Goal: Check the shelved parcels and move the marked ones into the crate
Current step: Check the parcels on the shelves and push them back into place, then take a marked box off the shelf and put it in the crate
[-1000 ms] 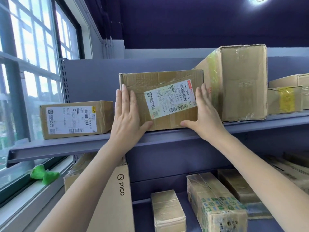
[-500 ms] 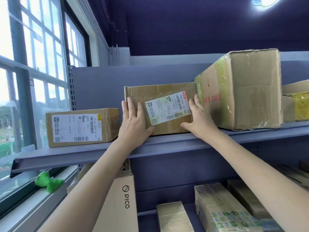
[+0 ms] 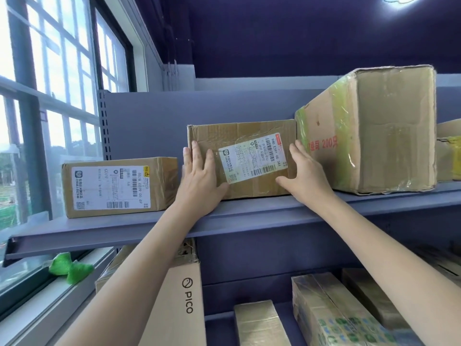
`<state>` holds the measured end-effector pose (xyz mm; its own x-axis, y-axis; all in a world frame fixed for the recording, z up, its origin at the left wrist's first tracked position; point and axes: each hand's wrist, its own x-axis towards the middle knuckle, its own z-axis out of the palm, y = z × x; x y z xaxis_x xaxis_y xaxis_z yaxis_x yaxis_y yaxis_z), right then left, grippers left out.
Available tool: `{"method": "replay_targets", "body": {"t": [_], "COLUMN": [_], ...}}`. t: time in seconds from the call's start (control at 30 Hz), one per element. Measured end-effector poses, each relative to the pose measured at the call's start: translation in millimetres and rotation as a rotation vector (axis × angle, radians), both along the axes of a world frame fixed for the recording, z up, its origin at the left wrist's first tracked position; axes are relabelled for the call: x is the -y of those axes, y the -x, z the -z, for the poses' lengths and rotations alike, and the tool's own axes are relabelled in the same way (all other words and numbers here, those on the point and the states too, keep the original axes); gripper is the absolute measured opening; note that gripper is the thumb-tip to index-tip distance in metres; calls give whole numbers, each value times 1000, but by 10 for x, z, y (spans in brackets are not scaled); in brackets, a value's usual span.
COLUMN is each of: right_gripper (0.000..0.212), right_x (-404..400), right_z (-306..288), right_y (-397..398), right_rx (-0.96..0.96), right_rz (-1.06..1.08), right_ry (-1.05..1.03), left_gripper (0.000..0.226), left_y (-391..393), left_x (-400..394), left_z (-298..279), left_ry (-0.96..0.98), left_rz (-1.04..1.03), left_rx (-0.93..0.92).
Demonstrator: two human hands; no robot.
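Both hands are sliding the middle parcel (image 3: 245, 158) deeper onto the shelf (image 3: 249, 216); left hand (image 3: 199, 181) and right hand (image 3: 305, 177) are pressing flat, fingers straight, against its front, beside the big box (image 3: 381, 131).

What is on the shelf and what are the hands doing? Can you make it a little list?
place: purple shelf by a window
middle box: brown parcel with a white label, slightly tilted
left hand: flat on the parcel's left front, fingers straight
right hand: on the parcel's right end, thumb low on its front
left neighbour: smaller labelled box
right neighbour: big taped box touching the parcel
crate: not in view
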<state>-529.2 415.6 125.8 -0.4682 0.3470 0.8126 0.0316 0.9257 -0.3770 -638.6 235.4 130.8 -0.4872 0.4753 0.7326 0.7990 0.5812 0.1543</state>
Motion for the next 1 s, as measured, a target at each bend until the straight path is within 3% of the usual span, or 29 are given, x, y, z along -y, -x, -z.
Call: {"method": "replay_targets", "body": {"t": [0.2,0.5,0.77,0.9,1.0], "right_gripper": [69,42,40,39,41], "right_x": [137,82,-767,-1248,-1588], "right_z": [40,241,324,382,356], "right_y": [-348,-1034,-1666,-1838,-1939], "right_rx": [-106,-102,-112,-117,-107], "right_rz": [-26,147,308,225,126], "right_ry": [-41,-150,27,88,132], "left_gripper": [57,55,70,72,74], "left_y": [-218,-761,-1196,-1398,-1473], "left_x": [73,-356,-974,-1460,-1836], "left_z": [30,251,239,97,-27], "left_ry": [-250,-233,-217,-217,-295], "left_rz": [188,480,496,483,497], "left_rx": [-191,-175,-134,-82,93]}}
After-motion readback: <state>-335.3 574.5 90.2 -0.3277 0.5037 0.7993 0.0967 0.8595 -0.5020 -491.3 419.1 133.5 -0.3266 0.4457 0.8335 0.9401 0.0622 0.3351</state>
